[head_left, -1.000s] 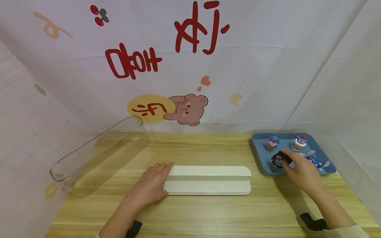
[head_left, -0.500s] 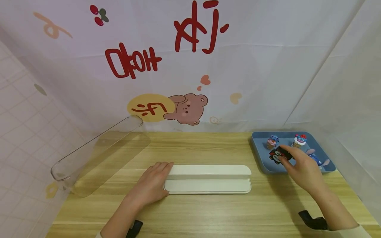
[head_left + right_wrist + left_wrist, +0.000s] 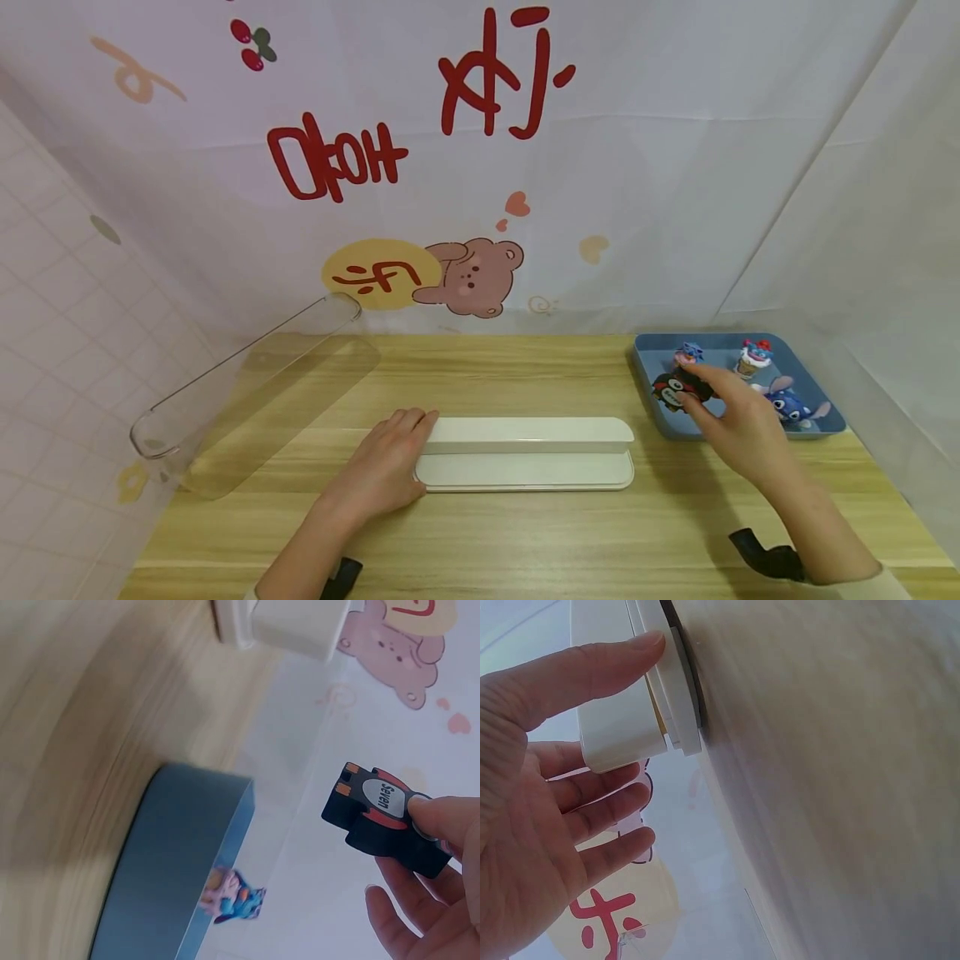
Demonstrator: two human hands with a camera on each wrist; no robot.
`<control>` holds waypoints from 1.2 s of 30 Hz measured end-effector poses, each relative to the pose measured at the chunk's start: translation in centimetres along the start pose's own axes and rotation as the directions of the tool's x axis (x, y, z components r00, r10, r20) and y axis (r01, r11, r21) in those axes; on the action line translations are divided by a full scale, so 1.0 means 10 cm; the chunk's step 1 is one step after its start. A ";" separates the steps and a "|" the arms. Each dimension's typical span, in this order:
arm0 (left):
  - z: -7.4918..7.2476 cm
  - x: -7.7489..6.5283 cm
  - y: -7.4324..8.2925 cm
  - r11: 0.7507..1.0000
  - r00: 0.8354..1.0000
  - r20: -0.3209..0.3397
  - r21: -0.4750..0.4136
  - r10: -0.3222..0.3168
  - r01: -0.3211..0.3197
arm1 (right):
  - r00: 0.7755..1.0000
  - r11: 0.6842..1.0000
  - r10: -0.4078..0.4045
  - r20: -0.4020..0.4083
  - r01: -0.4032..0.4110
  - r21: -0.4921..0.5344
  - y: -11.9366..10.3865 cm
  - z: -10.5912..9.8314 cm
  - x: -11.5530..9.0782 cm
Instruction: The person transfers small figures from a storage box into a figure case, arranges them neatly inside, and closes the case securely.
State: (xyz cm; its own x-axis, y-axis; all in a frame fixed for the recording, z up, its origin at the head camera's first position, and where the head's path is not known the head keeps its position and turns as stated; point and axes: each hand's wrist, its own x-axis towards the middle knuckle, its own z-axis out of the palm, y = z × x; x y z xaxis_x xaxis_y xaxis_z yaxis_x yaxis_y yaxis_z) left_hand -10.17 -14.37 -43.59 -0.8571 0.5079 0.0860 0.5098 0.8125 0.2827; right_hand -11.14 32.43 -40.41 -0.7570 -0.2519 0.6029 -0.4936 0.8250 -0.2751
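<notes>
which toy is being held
The black and red toy, pinched in the right hand; the pink cone toy, white cone toy and blue big-eared toy are in the tray.

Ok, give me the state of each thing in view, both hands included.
Left hand: gripping one end of the white base.
Right hand: pinching the black figure.
White base: on the table, nothing standing on it.
Black figure: held up above the blue tray.
Blue tray: uncovered.
Three figurines: inside the blue tray.
Clear case: apart from the white base.
</notes>
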 end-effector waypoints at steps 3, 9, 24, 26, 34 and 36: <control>0.00 0.00 0.00 1.000 1.000 0.003 -0.005 -0.003 0.003 | 1.000 1.000 -0.001 -0.012 0.001 0.028 -0.06 0.04 0.02; -0.01 0.00 0.00 1.000 1.000 0.006 -0.011 -0.010 0.010 | 1.000 0.997 -0.005 -0.022 0.006 0.074 -0.18 0.13 0.04; 0.00 -0.01 -0.01 1.000 1.000 0.008 -0.009 0.000 0.000 | 0.999 0.970 -0.015 -0.036 0.023 0.241 -0.48 0.30 0.16; 0.00 -0.01 -0.01 1.000 1.000 0.007 -0.003 0.000 0.000 | 0.999 0.965 -0.026 -0.035 0.034 0.260 -0.54 0.32 0.18; 0.00 -0.01 -0.01 1.000 1.000 0.000 0.011 0.002 -0.002 | 0.995 0.944 -0.083 -0.061 0.098 0.316 -0.75 0.42 0.26; 0.00 -0.01 -0.01 1.000 1.000 -0.001 0.007 0.004 -0.004 | 0.994 0.937 -0.096 -0.060 0.111 0.332 -0.80 0.45 0.29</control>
State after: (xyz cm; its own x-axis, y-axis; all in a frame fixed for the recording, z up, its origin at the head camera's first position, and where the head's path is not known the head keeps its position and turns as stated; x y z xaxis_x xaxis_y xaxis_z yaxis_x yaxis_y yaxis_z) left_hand -10.12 -14.47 -43.64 -0.8553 0.5107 0.0875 0.5135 0.8127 0.2755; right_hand -11.24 22.82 -39.81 -0.6788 -0.2992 0.6705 -0.6883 0.5773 -0.4392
